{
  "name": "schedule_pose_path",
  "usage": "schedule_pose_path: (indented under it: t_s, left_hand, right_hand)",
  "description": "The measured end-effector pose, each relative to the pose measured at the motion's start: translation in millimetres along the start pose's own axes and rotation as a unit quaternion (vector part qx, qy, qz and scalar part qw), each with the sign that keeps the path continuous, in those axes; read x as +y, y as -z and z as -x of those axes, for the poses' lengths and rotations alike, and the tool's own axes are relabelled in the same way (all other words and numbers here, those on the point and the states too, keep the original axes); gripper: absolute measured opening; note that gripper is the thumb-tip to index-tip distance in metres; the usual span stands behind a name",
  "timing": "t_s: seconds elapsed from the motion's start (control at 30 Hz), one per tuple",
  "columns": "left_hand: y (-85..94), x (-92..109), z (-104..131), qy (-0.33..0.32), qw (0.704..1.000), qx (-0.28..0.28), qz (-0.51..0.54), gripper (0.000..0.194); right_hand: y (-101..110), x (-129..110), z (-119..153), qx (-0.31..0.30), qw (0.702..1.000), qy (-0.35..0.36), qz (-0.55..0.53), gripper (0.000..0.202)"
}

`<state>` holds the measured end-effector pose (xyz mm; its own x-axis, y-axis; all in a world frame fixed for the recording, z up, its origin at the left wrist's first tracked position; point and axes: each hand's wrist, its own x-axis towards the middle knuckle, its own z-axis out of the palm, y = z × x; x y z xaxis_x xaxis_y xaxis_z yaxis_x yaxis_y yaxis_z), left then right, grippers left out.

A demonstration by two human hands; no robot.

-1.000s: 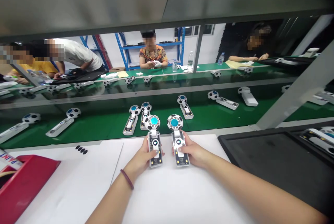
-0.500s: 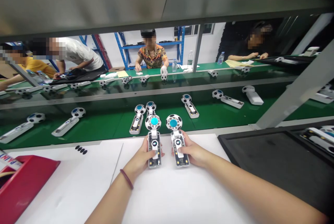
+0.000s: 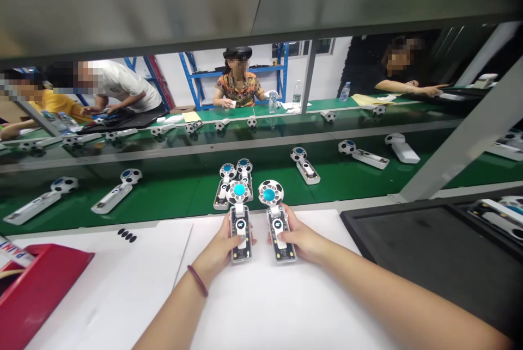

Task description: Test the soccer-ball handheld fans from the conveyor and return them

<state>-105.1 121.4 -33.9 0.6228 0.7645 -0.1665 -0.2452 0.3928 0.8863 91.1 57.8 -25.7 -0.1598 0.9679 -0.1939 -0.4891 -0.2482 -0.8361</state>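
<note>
One ball-headed device (image 3: 240, 233) is in the left hand (image 3: 229, 238) and one matching device (image 3: 281, 233) is in the right hand (image 3: 297, 235), both over the white counter (image 3: 253, 306). Each hand pinches its own between a thumb across the front and fingers curled behind. The two heads are near each other, apart. Beyond, seven similar devices (image 3: 308, 170) lie on the near lane of the green belt (image 3: 167, 192), left of the slanted post (image 3: 453, 129). Four black ovals (image 3: 127, 235) sit near one red bin (image 3: 53, 279).
</note>
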Motion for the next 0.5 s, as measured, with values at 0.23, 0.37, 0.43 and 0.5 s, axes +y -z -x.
schedule_pose_path:
  t_s: [0.23, 0.37, 0.43, 0.5]
  left_hand:
    - [-16.9, 16, 12, -0.066, 0.998, 0.017, -0.005, 0.057]
    - [-41.8, 53, 31, -0.165, 0.986, 0.016, 0.029, 0.051]
    - [-49.6, 76, 47, -0.231, 0.972, 0.027, 0.036, 0.052]
    - [-48.4, 99, 64, -0.28, 0.958, 0.068, -0.004, 0.05]
  right_hand:
    - [-5, -15, 12, -0.027, 0.998, 0.052, -0.003, 0.081]
    - [-13, -47, 30, -0.025, 0.99, 0.124, -0.062, 0.059]
    - [-14, -74, 47, -0.036, 0.984, 0.154, -0.077, 0.045]
    - [-11, -103, 70, -0.054, 0.979, 0.189, -0.052, 0.043]
